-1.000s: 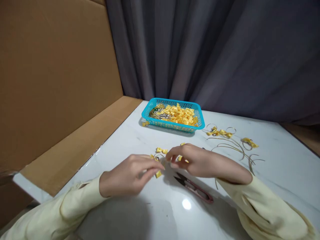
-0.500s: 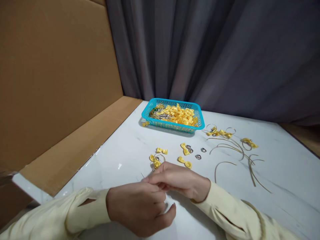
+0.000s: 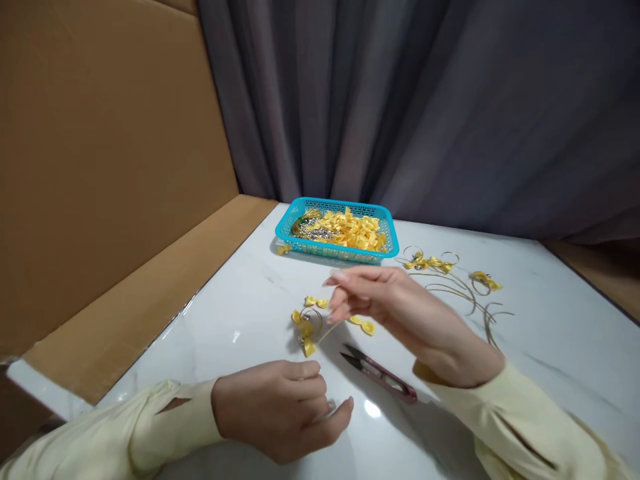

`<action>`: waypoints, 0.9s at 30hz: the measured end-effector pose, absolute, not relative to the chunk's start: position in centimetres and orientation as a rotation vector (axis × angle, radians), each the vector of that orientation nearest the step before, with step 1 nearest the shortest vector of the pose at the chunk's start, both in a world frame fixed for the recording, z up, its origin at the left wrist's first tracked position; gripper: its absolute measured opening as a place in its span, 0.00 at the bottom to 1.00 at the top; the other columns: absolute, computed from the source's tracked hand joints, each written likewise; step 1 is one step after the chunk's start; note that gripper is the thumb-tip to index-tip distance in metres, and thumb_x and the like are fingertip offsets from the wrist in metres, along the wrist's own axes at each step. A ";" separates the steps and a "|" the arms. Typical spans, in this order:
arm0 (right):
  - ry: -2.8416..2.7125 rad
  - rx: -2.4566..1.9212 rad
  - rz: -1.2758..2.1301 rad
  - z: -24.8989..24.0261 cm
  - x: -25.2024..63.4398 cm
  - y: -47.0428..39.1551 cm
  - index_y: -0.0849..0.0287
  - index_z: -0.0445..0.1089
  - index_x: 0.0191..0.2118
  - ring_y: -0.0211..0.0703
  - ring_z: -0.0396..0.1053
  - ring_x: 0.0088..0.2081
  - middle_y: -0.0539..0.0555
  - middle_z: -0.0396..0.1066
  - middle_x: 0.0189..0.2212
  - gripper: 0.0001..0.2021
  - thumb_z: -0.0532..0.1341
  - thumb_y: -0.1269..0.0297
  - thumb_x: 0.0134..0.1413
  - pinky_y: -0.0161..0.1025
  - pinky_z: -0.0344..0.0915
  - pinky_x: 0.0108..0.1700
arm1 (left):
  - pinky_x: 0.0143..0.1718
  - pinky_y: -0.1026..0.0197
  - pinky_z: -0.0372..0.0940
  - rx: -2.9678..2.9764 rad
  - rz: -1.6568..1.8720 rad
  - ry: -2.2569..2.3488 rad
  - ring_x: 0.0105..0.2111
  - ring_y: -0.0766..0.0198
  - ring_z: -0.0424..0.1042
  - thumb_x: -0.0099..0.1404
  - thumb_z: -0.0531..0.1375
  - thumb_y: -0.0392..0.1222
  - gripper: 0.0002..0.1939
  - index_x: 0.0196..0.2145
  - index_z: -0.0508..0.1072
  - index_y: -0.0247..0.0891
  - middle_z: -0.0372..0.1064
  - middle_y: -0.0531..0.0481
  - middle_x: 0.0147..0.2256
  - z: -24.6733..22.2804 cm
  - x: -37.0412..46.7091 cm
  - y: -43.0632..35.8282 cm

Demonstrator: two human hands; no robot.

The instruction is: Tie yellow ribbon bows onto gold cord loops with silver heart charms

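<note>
My left hand (image 3: 277, 407) is low at the centre, thumb and fingertips pinched together at a thin gold cord (image 3: 327, 332). The cord slants up towards my right hand (image 3: 373, 293), which is raised with its fingers partly spread, the lower fingertips beside the cord's upper end. Beyond my left hand lie yellow bows (image 3: 303, 325) with a cord ring. Another yellow bow (image 3: 364, 326) lies under my right hand. Dark-bladed thread snips (image 3: 385, 380) with a reddish handle rest on the table between my hands.
A turquoise basket (image 3: 333, 252) of yellow bows, silver pieces and gold cords stands at the back. Finished-looking bows with cord rings (image 3: 440, 265) and loose curved cords (image 3: 457, 288) lie right. A cardboard panel (image 3: 110, 167) rises left; a dark curtain (image 3: 400, 120) hangs behind.
My hands have moved apart. My right hand has risen and shifted right, its fingers spreading. The snips, hidden before, now show. The view has shifted slightly.
</note>
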State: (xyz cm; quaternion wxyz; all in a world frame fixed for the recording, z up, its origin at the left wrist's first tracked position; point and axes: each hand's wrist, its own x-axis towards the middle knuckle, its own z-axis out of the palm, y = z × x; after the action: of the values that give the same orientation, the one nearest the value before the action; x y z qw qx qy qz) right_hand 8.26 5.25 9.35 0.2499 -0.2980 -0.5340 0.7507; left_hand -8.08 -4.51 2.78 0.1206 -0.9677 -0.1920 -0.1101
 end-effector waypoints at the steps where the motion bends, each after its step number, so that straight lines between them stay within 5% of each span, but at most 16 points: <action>1: -1.477 -0.828 1.954 10.2 9.3 5.4 0.63 0.72 0.26 0.35 0.70 0.26 0.53 0.72 0.25 0.11 0.62 0.61 0.52 0.33 0.65 0.34 | 0.32 0.57 0.60 -2.835 -0.355 -0.574 0.23 0.63 0.61 0.64 0.49 0.31 0.15 0.47 0.67 0.26 0.65 0.50 0.23 2.7 -8.0 -4.4; 4: -1.514 -0.921 1.685 12.1 12.8 5.4 0.62 0.72 0.24 0.33 0.67 0.25 0.51 0.70 0.22 0.10 0.65 0.60 0.48 0.30 0.63 0.29 | 0.39 0.57 0.59 -2.839 -0.526 -0.722 0.27 0.63 0.64 0.65 0.47 0.28 0.13 0.44 0.68 0.28 0.67 0.50 0.25 2.4 -7.8 -3.5; 10: -1.520 -1.221 1.248 11.7 18.2 3.7 0.60 0.74 0.25 0.39 0.67 0.26 0.53 0.71 0.21 0.12 0.67 0.55 0.42 0.34 0.62 0.27 | 0.35 0.60 0.57 -2.902 -0.733 -1.310 0.27 0.64 0.63 0.68 0.47 0.32 0.11 0.41 0.68 0.33 0.68 0.48 0.28 2.9 -6.6 0.4; 16: -1.454 -1.395 1.534 5.8 20.4 2.8 0.62 0.74 0.30 0.38 0.65 0.25 0.56 0.72 0.23 0.15 0.65 0.52 0.46 0.34 0.61 0.27 | 0.44 0.52 0.54 -3.127 -0.465 -1.489 0.44 0.52 0.62 0.67 0.51 0.38 0.08 0.38 0.68 0.34 0.66 0.41 0.42 2.5 -3.8 3.7; 20: -1.312 -1.388 1.633 3.5 21.1 2.8 0.64 0.74 0.31 0.37 0.64 0.26 0.58 0.72 0.28 0.15 0.65 0.55 0.46 0.34 0.61 0.28 | 0.44 0.50 0.55 -3.189 -0.517 -1.692 0.41 0.53 0.62 0.68 0.48 0.37 0.11 0.36 0.69 0.32 0.65 0.39 0.40 1.4 -3.0 4.6; 25: -1.197 -1.291 1.698 3.4 21.7 2.9 0.63 0.74 0.28 0.34 0.62 0.23 0.55 0.71 0.26 0.13 0.67 0.57 0.44 0.32 0.60 0.27 | 0.31 0.63 0.61 -3.525 -0.556 -1.970 0.28 0.65 0.66 0.65 0.52 0.42 0.11 0.37 0.70 0.33 0.68 0.48 0.30 3.3 -3.2 4.1; 27: -1.164 -1.246 1.720 3.5 21.9 3.0 0.63 0.74 0.28 0.32 0.62 0.23 0.54 0.71 0.26 0.11 0.67 0.58 0.44 0.31 0.60 0.26 | 0.28 0.66 0.58 -3.756 -0.875 -2.577 0.25 0.69 0.62 0.62 0.56 0.41 0.08 0.32 0.71 0.33 0.65 0.52 0.26 4.3 -3.4 3.6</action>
State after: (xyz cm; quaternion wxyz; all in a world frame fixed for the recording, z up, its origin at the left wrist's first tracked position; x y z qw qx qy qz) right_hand 21.95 3.04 3.48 0.3522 -0.4815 -0.4498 0.6647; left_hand -3.38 3.58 4.33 -0.6806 -0.5933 -0.4070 -0.1382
